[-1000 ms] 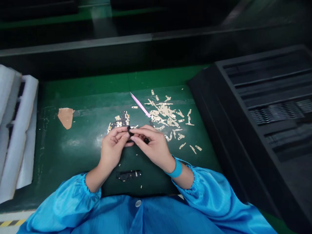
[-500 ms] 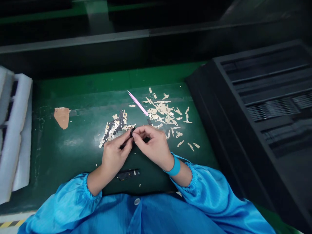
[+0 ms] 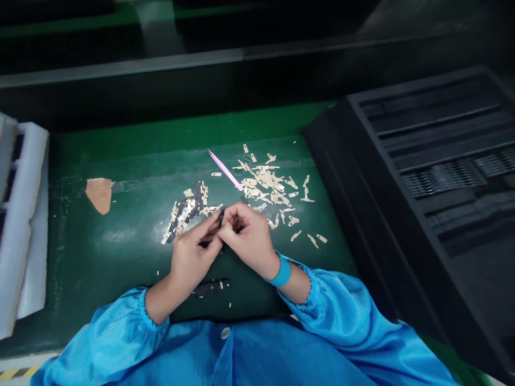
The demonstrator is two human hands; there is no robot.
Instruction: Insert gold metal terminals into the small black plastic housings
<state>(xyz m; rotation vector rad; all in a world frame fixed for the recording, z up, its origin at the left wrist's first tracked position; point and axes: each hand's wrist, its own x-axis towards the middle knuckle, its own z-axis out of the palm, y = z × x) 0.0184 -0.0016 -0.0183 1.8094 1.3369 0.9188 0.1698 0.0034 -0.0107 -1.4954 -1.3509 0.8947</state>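
Observation:
My left hand point(image 3: 195, 249) is closed on a small black part point(image 3: 221, 217), of which only a sliver shows between the fingers. Pressed up against the same part, the fingers of my right hand point(image 3: 249, 233) are pinched together; whether they hold a separate piece is hidden. Just beyond my left hand lies a heap of small black and cream pieces point(image 3: 187, 212). Past my right hand, many thin cream-coloured pieces point(image 3: 267, 182) are scattered, with pink tweezers point(image 3: 225, 170) beside them. A flat black component point(image 3: 212, 288) rests on the table close to my body.
The green tabletop point(image 3: 120, 257) carries a torn brown scrap point(image 3: 98, 195) on the left. White foam trays point(image 3: 30, 225) stand at the left edge. A large black tray or crate point(image 3: 402, 214) borders the right side, and a dark ledge point(image 3: 161, 91) runs along the back.
My right hand has shifted slightly left, its fingers curling tighter against the black part. The view has drifted a little; the pieces on the table look unchanged.

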